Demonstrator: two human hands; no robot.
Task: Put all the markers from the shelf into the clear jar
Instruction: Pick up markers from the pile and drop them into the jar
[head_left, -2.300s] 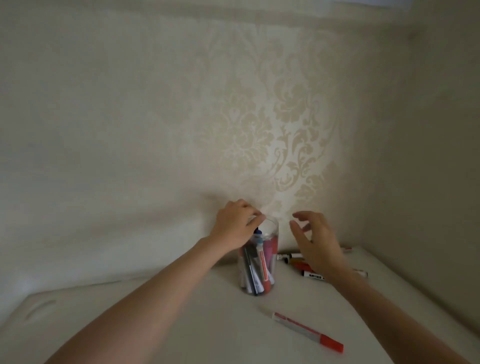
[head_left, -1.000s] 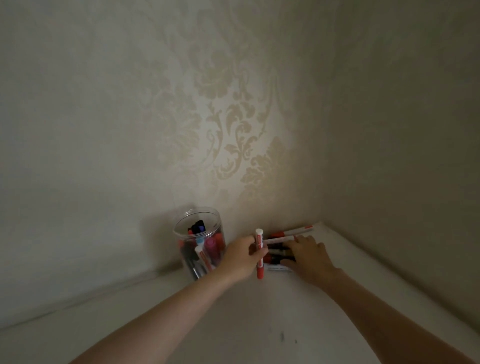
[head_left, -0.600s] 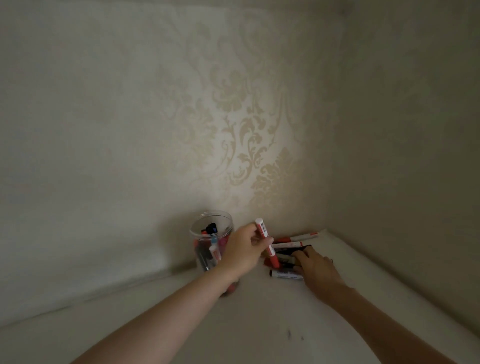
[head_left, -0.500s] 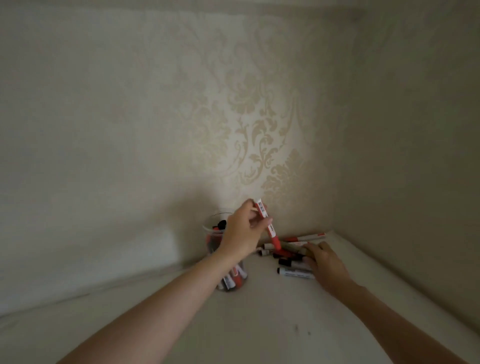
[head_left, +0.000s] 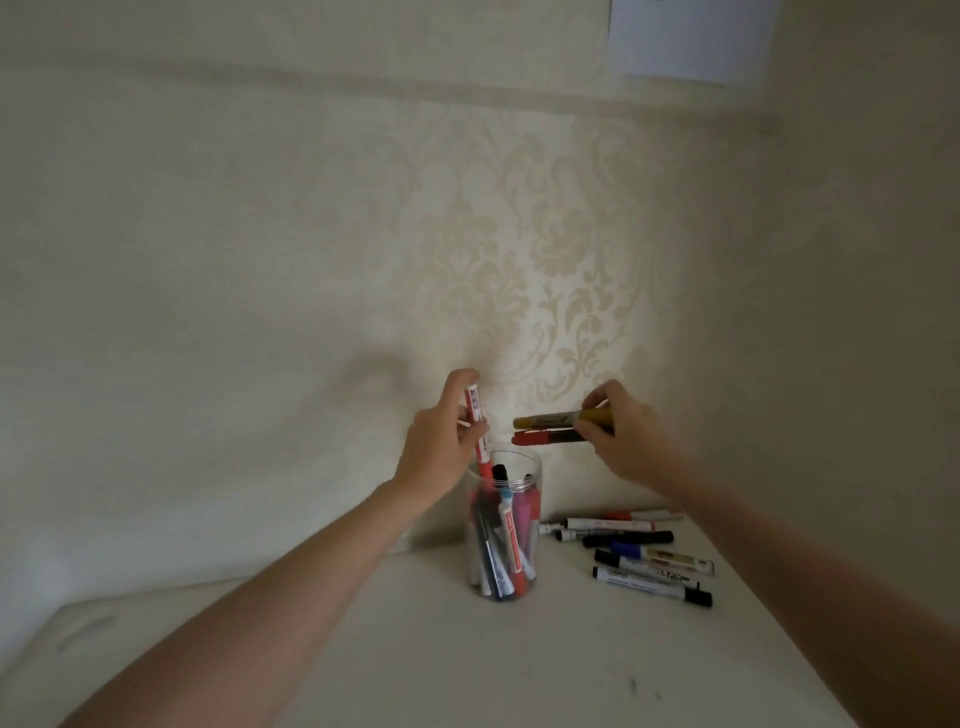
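Note:
The clear jar stands upright on the white shelf, holding several markers. My left hand grips a red and white marker nearly upright, its red lower end inside the jar's mouth. My right hand is raised to the right of the jar, above its rim, holding two markers level: a yellow marker above a red marker. Several loose markers lie on the shelf to the right of the jar.
A patterned wallpaper wall stands close behind the jar, and a side wall closes the corner on the right. A white sheet hangs high on the wall.
My left hand has brought the red and white marker over the jar and lowered its tip in. My right hand has lifted two markers off the pile. The view has tilted.

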